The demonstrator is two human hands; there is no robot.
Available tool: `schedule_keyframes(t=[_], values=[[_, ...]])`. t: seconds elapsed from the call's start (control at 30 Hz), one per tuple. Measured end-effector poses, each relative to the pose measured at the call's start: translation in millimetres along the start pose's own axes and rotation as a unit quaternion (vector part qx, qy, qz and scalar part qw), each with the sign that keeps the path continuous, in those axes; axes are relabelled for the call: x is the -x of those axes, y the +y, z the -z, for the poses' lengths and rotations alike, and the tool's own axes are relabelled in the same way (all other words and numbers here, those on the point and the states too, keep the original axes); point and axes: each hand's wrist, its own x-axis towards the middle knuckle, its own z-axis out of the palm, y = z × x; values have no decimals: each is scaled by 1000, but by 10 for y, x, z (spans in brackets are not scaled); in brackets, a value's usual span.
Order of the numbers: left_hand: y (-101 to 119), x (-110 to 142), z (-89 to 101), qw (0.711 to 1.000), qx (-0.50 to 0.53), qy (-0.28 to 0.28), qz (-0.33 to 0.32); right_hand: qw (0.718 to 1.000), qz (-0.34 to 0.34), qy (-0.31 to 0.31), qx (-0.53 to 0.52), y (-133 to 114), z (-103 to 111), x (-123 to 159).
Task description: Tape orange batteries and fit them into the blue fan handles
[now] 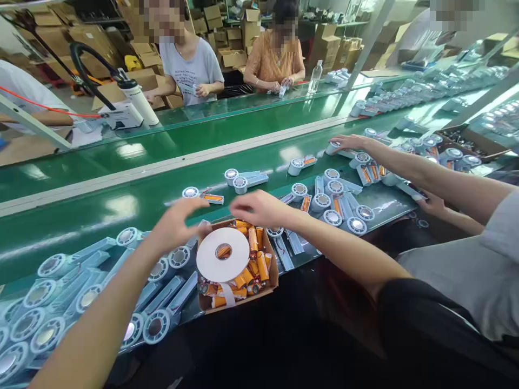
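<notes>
My left hand [176,224] is over the near edge of the green belt, thumb and fingers apart with nothing visible between them. Just beyond its fingertips lies a pale blue handheld fan body [208,199] with an orange battery in its open handle. My right hand [259,209] hovers above a cardboard box [273,278], its fingers loosely bent and apart, seemingly holding nothing. Orange wrapped batteries [253,265] fill that box. A white roll of tape or labels [206,254] rests on top of them, its loose end hanging toward me.
Many fan bodies [48,294] lie to my left, and more [332,202] to the right of the box. Two others [241,182] sit on the green belt [141,178]. A co-worker's arm [425,167] reaches in from the right. People sit across the belt near a clear bottle [315,78].
</notes>
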Motion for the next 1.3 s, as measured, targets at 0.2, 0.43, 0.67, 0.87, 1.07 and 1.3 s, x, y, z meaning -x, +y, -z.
schedule_keyframes(t=[0.2,0.43,0.67,0.87,1.07,1.3], values=[[512,1211,-353,980,-79,39,-179,951,-120,20,-286,-288,-428,1392],[771,1551,-410,964,-40,245,-91,951,-19,-74,-300,-982,-1170,1350],[631,1869,-621,957,93,258,94,990,86,-69,-84,-254,-618,1068],[776,1740,-706,966,30,258,7,992,21,-16,-126,196,-457,609],[845,1643,-681,960,-51,273,-42,779,-137,67,-608,-291,-546,716],[946,1573,-599,951,-101,279,-91,852,-88,97,-508,-514,-397,801]])
